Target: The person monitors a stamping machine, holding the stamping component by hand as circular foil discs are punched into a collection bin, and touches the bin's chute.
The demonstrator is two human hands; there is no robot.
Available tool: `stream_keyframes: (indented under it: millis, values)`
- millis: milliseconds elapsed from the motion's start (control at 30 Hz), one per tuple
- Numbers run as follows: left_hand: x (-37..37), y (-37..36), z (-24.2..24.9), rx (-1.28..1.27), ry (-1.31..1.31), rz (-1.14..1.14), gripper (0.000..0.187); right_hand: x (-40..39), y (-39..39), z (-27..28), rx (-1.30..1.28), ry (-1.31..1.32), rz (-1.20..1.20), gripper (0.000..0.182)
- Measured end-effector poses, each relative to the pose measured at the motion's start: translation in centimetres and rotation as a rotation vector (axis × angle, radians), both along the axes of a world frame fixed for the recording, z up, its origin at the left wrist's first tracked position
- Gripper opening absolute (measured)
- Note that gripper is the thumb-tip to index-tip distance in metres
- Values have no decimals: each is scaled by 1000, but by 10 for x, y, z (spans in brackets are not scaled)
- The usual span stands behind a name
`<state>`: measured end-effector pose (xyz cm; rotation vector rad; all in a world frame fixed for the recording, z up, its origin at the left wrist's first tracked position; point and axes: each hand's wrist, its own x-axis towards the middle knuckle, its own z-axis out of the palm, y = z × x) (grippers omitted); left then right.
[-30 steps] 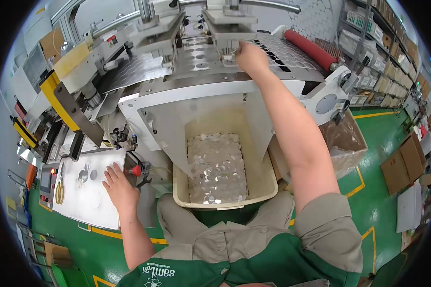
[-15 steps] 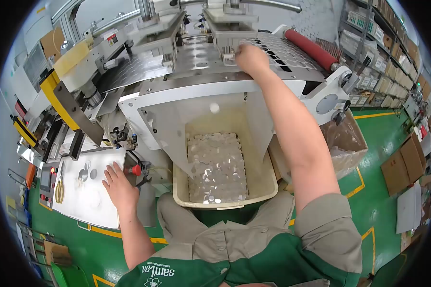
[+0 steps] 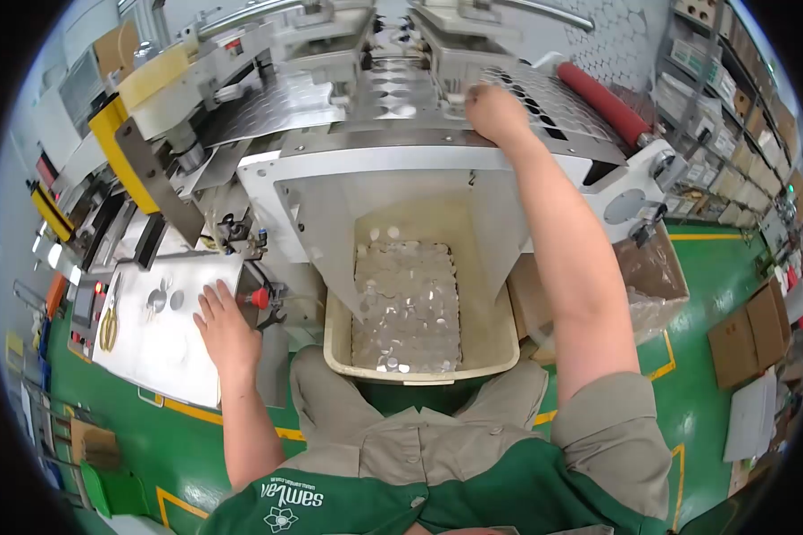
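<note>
My right hand point(image 3: 498, 113) is closed, raised to the machine beside a clear block point(image 3: 457, 93) under the press; what its fingers hold, if anything, is hidden. A sheet with rows of round holes point(image 3: 544, 100) runs just right of this hand. My left hand point(image 3: 229, 328) lies flat with fingers spread at the right edge of a white work surface point(image 3: 161, 357). Small round discs point(image 3: 177, 300) and yellow-handled scissors point(image 3: 108, 330) lie on that surface. Below the machine, a cream bin point(image 3: 424, 377) holds many clear discs point(image 3: 406, 308); a couple of pale discs point(image 3: 394, 233) show above the pile.
A red emergency-stop button point(image 3: 260, 298) sits close to my left hand. A red roller point(image 3: 603, 103) spans the machine's right side. A yellow guard bar point(image 3: 125, 152) stands at left. A lined cardboard box point(image 3: 656, 276) is on the green floor, with shelving point(image 3: 709, 125) behind.
The view has shifted slightly, so the machine appears lower and further right. One pale disc showed in mid-air before; now two show lower, near the pile. Both hands keep much the same pose.
</note>
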<state>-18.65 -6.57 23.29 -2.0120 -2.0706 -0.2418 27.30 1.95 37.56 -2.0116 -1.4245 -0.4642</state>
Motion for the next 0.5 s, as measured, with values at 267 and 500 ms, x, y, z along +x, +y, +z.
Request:
stream_keyframes:
  millis: [267, 500]
  values:
    - [-2, -1, 1, 52, 28, -35, 64, 1, 0, 7, 14, 35, -35, 35]
    - [-13, 7, -19, 200, 91, -23, 58, 50, 37, -11, -15, -11, -46, 38]
